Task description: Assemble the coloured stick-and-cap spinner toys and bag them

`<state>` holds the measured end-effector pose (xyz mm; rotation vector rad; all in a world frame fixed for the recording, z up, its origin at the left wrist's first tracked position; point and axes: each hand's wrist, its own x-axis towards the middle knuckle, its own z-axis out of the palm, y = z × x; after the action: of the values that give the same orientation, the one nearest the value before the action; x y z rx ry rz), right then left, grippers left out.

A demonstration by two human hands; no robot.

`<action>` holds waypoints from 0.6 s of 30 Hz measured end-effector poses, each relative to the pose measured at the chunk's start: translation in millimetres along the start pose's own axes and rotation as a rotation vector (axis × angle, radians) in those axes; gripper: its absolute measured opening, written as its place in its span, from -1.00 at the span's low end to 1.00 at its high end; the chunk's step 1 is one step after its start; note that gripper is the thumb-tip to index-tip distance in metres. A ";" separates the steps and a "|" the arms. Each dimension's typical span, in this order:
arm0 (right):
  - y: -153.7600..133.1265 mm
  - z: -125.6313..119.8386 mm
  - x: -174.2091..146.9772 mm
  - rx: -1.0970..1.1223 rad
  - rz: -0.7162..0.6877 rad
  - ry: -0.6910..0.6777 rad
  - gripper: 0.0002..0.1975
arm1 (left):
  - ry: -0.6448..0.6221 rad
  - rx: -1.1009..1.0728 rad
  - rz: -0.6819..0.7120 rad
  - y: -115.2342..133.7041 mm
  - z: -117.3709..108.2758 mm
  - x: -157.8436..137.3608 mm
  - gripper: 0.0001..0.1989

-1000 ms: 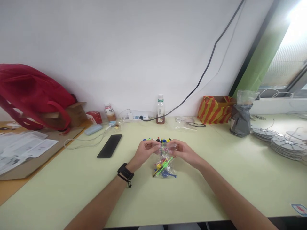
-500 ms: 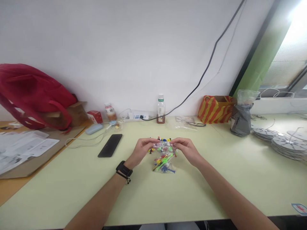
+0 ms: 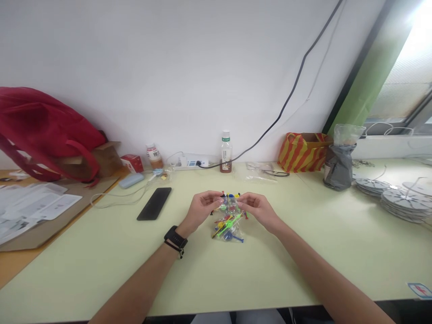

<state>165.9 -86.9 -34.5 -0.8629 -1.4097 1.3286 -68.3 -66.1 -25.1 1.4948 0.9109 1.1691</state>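
Note:
A clear plastic bag [image 3: 229, 228] with small colourful plastic pieces in it hangs low over the pale green table [image 3: 270, 279]. My left hand [image 3: 201, 208] pinches the bag's upper edge from the left. On the other side my right hand [image 3: 258, 208] pinches the same edge between thumb and fingers. Green, yellow, blue and red parts show through the film. Behind the bag, partly covered by it and my fingers, lie several more small coloured pieces [image 3: 231, 196]. A black watch [image 3: 176, 237] is on my left wrist.
A black phone [image 3: 154, 204] lies left of my hands. Along the wall stand a drink bottle [image 3: 226, 153], a power strip [image 3: 189, 163] and a striped bag [image 3: 302, 153]. Stacked grey discs [image 3: 405, 202] are at the right, a red backpack [image 3: 50, 130] at the left.
The bag has shifted slightly left, and its top edge between my fingers looks a little different. Both hands keep their pinch, close to where they were.

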 end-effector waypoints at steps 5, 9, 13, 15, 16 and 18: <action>-3.4 0.6 -1.0 0.000 0.011 0.021 -0.60 | -0.027 0.063 0.005 -0.9 -2.3 2.2 -0.67; -5.3 0.7 -1.3 -0.040 0.016 0.010 -0.58 | -0.061 0.071 0.023 0.7 -3.2 1.9 -0.68; -2.3 -0.5 0.3 -0.059 -0.016 0.030 -0.57 | -0.052 0.065 0.011 -0.3 -2.8 2.5 -0.68; 0.0 -1.2 1.2 -0.077 -0.041 0.029 -0.58 | -0.039 0.063 0.003 -1.2 -2.5 2.7 -0.68; 1.1 -1.5 1.5 -0.086 -0.049 0.027 -0.58 | -0.030 0.062 0.000 -1.4 -2.3 2.6 -0.68; 3.0 -1.8 1.8 -0.102 -0.056 0.021 -0.59 | -0.015 0.062 -0.005 -0.6 -1.9 2.0 -0.69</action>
<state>166.7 -84.2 -37.3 -0.8953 -1.4856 1.2105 -69.6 -63.6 -25.1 1.5483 0.9480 1.1330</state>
